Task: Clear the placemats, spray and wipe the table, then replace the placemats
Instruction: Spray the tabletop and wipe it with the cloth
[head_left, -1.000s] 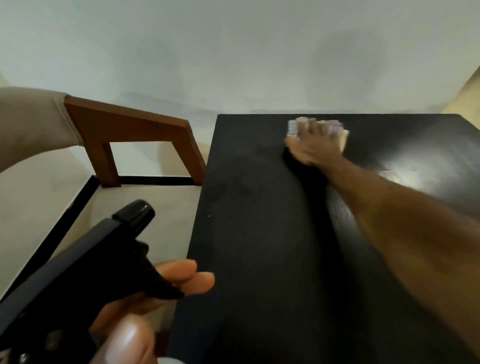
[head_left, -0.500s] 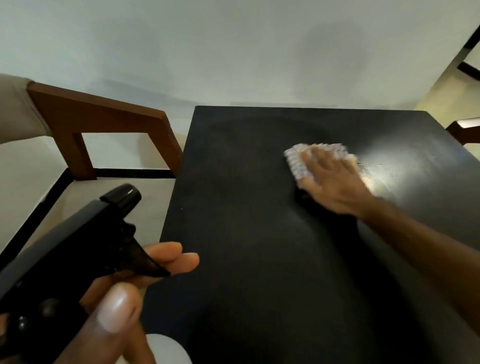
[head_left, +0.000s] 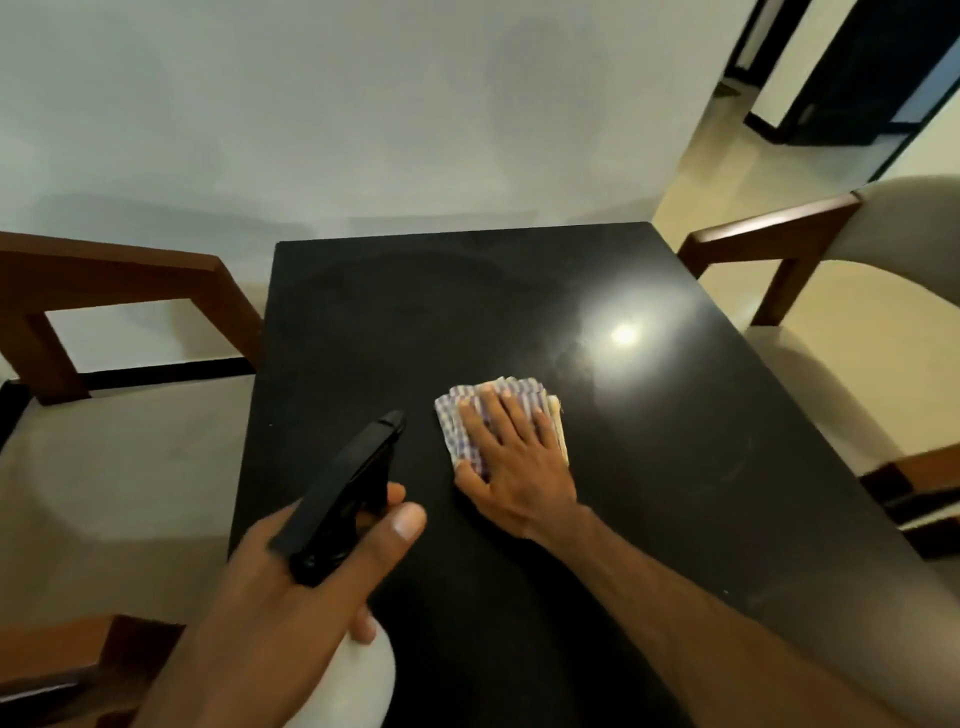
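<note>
The right hand (head_left: 511, 457) presses flat on the folded cloth (head_left: 498, 415) to wipe the counter (head_left: 675, 441); the left hand (head_left: 306, 582) grips the spray bottle (head_left: 343, 499), kept ready

Table (head_left: 675, 467) bare beyond the cloth (head_left: 470, 421); chairs (head_left: 130, 270) flank both sides; wall seemingly blocks the far edge.

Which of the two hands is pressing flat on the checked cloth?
The right hand: its fingers lie spread on the checked cloth on the black table. The left hand grips the spray bottle instead.
</note>
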